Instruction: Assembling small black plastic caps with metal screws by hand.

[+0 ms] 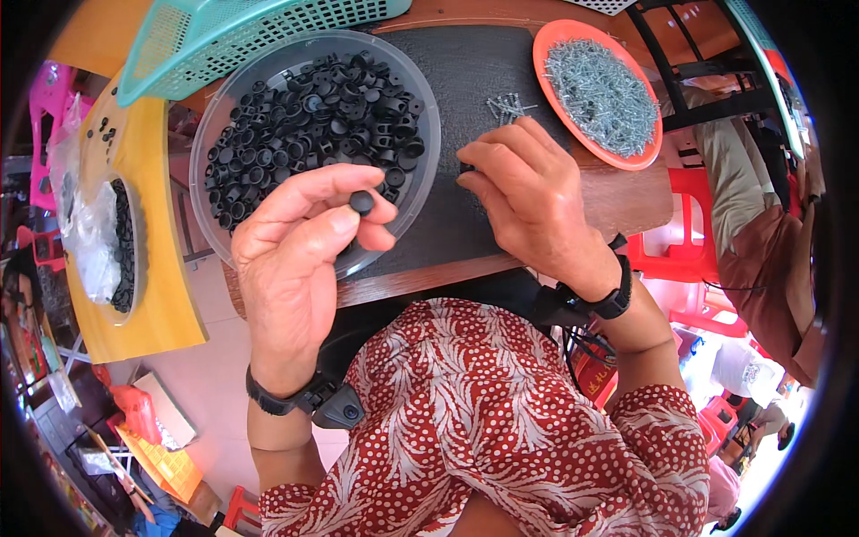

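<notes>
Between the thumb and fingers of my left hand [300, 242] is a small black plastic cap [361, 202], its round face showing. That hand is over the near right rim of a clear round tub [433, 134], which holds many black plastic caps [295, 130]. To the right, my right hand [532, 183] is closed in a pinch above the dark mat [465, 67]. Something dark may be at its fingertips, but it blends with the mat. Just beyond that hand lies a small group of screws [508, 107].
An orange-red plate [542, 45] heaped with silvery screws [599, 94] sits at the far right. A teal basket [268, 36] stands behind the tub. On a yellow table [170, 313] at left is another container of black parts [123, 242]. Red stools [680, 233] and a person [761, 215] are at right.
</notes>
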The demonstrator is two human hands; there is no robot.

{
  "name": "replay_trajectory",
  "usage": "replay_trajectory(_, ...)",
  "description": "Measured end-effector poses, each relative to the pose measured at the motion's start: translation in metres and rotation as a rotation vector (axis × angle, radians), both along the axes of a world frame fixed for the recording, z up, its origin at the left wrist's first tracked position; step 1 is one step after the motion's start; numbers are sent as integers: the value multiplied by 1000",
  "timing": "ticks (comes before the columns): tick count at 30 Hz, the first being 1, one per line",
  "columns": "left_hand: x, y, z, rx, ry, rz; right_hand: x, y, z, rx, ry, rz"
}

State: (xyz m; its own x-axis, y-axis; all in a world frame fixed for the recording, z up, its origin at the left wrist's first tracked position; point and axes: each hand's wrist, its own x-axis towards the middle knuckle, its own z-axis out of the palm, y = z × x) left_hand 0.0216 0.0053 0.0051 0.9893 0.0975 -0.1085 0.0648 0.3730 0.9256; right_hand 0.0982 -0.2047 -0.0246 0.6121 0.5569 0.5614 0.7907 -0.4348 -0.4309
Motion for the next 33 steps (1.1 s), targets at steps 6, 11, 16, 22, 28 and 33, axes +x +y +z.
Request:
replay_trajectory(6, 0, -7, 0, -176, 51, -67, -1, 1, -13, -180, -42, 8)
replay_trajectory(11, -2, -7, 1, -220, 96, -56, -6, 5, 16, 4, -30, 33)
replay_trajectory(16, 0, -15, 2, -254, 139, -32, -12, 29, 28, 266, -9, 131)
replay_trajectory(22, -4, -19, 1, -123, 92, 90, -8, 38, 25, 286, -9, 145)
replay_trajectory(28, -4, -11, 2, -51, 13, 63, -5, 43, 29, 297, 136, 152)
replay_trajectory(33, -3, -10, 9, -45, 65, 73, -2, 45, 31, 290, 221, 195)
